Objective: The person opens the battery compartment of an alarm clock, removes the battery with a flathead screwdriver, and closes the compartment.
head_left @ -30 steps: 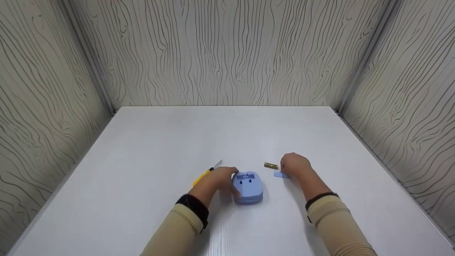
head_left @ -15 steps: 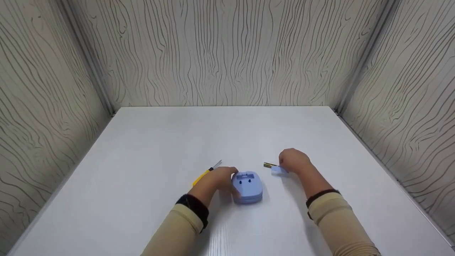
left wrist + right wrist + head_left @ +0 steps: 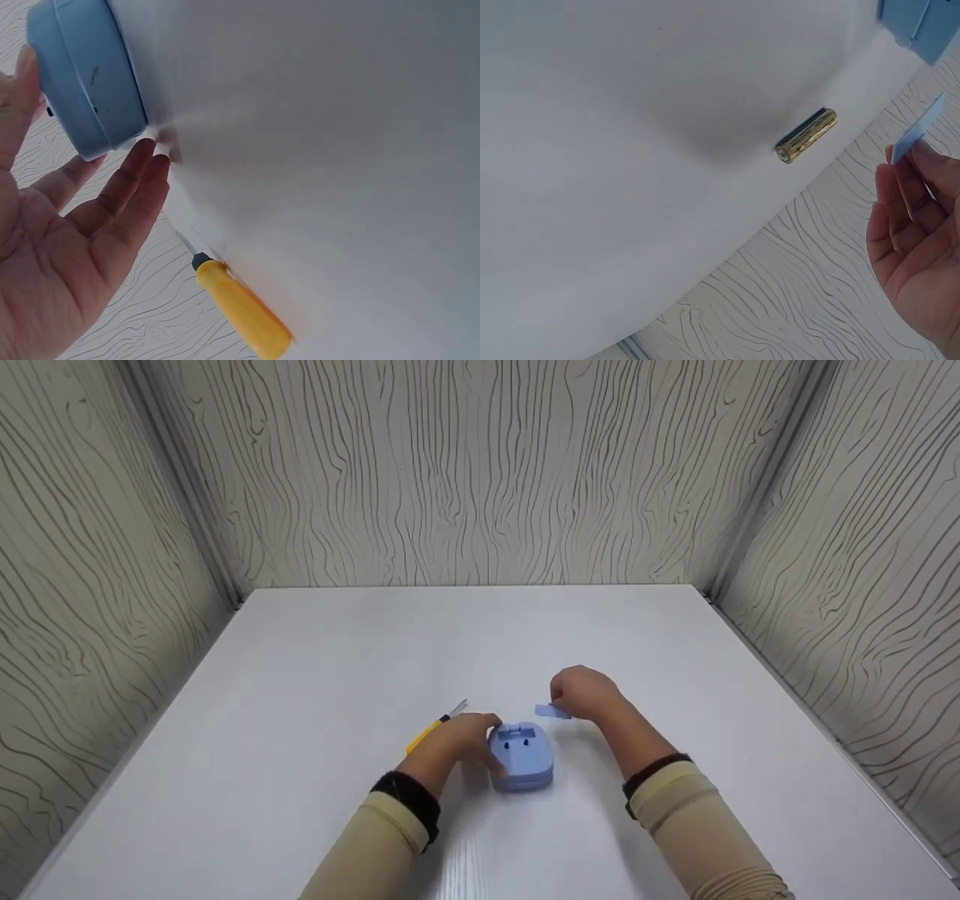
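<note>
A light-blue rounded plastic case (image 3: 523, 759) lies on the table, a recessed slot and two dark screws or pegs showing on its top. My left hand (image 3: 466, 736) grips its left side, thumb on one side and fingertips at the far corner in the left wrist view. Above the table, beyond the case and to its right, my right hand (image 3: 589, 694) pinches a small flat blue cover (image 3: 918, 130) between thumb and fingers. A gold cylindrical battery (image 3: 807, 136) lies on the table near the right hand; in the head view that hand hides it.
Just left of the left hand lies a screwdriver (image 3: 241, 307) with a yellow handle, its metal tip pointing away. The white table (image 3: 337, 660) is enclosed by wood-grain patterned panels (image 3: 480, 472) at the back and both sides.
My right hand has lifted the blue cover off the table and carried it left, over the battery and closer to the case. The left hand and the case have stayed in place.
</note>
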Demonstrator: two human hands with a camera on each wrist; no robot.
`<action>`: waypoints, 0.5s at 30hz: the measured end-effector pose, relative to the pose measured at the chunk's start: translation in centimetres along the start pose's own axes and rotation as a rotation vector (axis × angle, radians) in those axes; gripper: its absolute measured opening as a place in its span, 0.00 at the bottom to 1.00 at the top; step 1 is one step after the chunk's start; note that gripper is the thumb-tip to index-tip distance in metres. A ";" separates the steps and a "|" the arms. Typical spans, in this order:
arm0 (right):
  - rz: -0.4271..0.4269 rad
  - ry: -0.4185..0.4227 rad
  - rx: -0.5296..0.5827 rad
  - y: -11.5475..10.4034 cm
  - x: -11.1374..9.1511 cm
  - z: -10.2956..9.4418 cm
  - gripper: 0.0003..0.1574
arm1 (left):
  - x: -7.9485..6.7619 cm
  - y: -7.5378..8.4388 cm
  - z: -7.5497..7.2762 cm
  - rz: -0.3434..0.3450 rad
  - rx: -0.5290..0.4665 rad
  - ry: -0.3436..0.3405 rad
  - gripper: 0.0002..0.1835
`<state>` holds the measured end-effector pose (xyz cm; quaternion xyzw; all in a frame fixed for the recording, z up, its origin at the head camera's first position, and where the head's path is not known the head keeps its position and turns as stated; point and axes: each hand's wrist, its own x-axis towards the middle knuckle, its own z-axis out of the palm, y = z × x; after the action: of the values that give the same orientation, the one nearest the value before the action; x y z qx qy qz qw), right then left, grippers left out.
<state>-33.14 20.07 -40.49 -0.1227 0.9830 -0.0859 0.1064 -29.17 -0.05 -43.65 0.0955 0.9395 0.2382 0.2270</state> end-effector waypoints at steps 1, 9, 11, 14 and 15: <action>-0.009 0.006 -0.003 -0.3 0.0 0.0 0.06 | 0.0 0.0 0.0 -0.007 -0.008 -0.005 0.45; -0.069 0.014 -0.010 -2.2 0.0 0.1 0.06 | 0.1 -0.2 0.0 -0.027 -0.026 -0.019 0.45; -0.090 0.013 -0.012 -2.6 0.0 0.2 0.05 | 0.1 -0.2 0.0 -0.025 -0.025 -0.018 0.45; -0.120 0.017 -0.015 -3.3 -0.1 0.4 0.06 | 0.1 -0.2 -0.1 -0.016 -0.011 -0.014 0.45; -0.131 0.020 -0.017 -3.5 -0.1 0.5 0.06 | 0.1 -0.2 -0.1 -0.006 -0.001 -0.011 0.45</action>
<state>-32.19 16.67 -40.27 -0.1870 0.9745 -0.0856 0.0896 -29.27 -0.20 -43.71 0.0938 0.9384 0.2375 0.2329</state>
